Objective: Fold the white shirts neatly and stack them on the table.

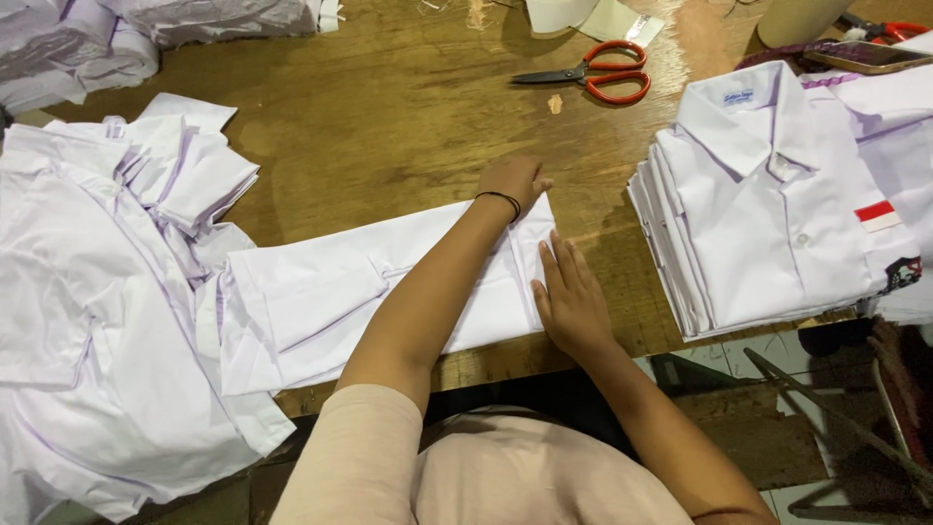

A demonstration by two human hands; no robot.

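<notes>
Both hands (544, 243) press flat on the folded white shirt (369, 292).

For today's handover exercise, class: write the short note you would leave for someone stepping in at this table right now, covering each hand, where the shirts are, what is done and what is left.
Left hand: flat on the far right corner of the half-folded white shirt, holding nothing.
Right hand: flat, pressing that shirt's right edge, holding nothing.
The shirt lies lengthwise on the wooden table, sleeve tucked in.
Done: a neat stack of folded shirts at the right.
Left: this shirt's final folds, and the heap of unfolded shirts at the left.
Red-handled scissors lie at the far side.
</notes>
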